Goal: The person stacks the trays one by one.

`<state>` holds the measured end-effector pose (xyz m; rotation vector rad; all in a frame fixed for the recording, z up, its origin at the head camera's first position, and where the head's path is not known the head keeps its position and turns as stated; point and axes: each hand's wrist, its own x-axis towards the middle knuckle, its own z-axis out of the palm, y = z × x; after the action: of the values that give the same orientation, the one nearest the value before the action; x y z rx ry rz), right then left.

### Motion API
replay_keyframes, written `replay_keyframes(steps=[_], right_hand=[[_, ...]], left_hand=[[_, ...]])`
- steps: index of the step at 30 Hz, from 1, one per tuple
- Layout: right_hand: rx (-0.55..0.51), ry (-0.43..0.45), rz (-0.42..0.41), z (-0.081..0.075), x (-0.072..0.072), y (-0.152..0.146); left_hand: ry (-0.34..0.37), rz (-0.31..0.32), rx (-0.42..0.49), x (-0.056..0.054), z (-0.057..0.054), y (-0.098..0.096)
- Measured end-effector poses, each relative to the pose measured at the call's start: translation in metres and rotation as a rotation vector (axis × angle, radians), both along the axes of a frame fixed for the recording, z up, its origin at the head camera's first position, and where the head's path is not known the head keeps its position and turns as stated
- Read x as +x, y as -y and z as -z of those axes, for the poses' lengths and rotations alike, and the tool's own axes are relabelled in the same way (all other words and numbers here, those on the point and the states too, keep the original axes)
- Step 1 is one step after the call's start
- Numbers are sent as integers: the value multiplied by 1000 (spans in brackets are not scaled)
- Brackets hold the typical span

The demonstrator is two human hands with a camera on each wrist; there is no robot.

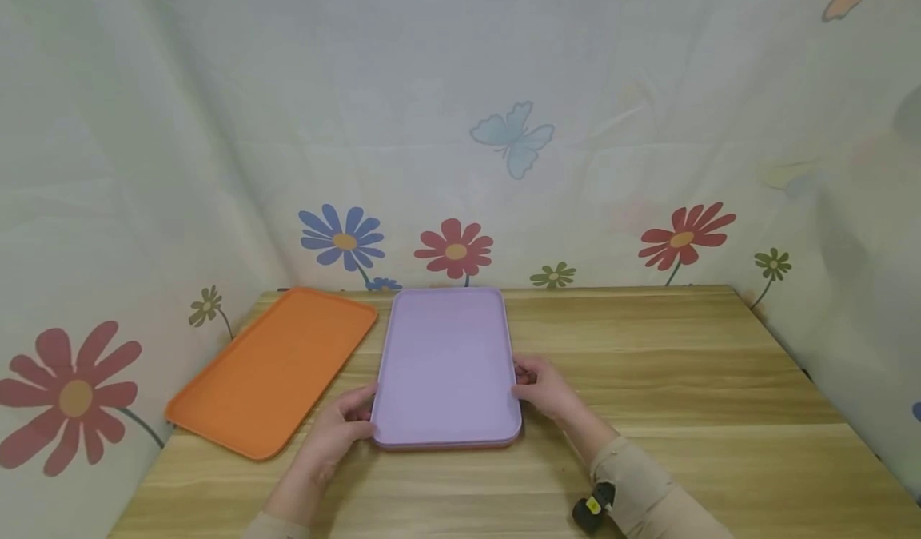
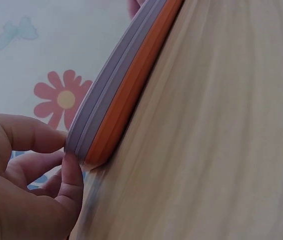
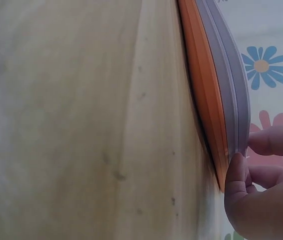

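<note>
A light purple rectangular tray [image 1: 448,363] lies on top of a stack at the middle of the table. Seen from the side, purple rims [image 2: 99,102] sit above orange rims [image 2: 124,95]. On the near left edge, my left hand [image 1: 331,435] grips the purple tray between thumb and fingers. Opposite it, my right hand [image 1: 548,389] holds the right edge. Its thumb and forefinger meet the purple rims in the right wrist view, above the orange part [image 3: 206,75] of the stack. The undersides of the trays are hidden.
A single orange tray [image 1: 277,375] lies at an angle on the left of the wooden table [image 1: 647,363]. A pale curtain [image 1: 403,83] printed with flowers and butterflies hangs behind the table and along its sides. A small black device [image 1: 593,507] is by the right sleeve.
</note>
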<state>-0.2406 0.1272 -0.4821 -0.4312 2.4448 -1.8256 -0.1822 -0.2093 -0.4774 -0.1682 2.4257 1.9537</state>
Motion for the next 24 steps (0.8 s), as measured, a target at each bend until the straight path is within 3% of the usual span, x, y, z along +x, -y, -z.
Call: replay_keyframes(steps=[4, 11, 17, 24], right_hand=[[30, 54, 33, -8, 5, 3], [55, 47, 49, -8, 5, 4], [52, -53, 120, -14, 7, 7], [-15, -130, 133, -21, 8, 20]], left_hand=[[8, 10, 9, -1, 1, 2], [22, 27, 29, -1, 1, 7], [3, -7, 42, -1, -6, 14], [-47, -38, -61, 3, -13, 30]])
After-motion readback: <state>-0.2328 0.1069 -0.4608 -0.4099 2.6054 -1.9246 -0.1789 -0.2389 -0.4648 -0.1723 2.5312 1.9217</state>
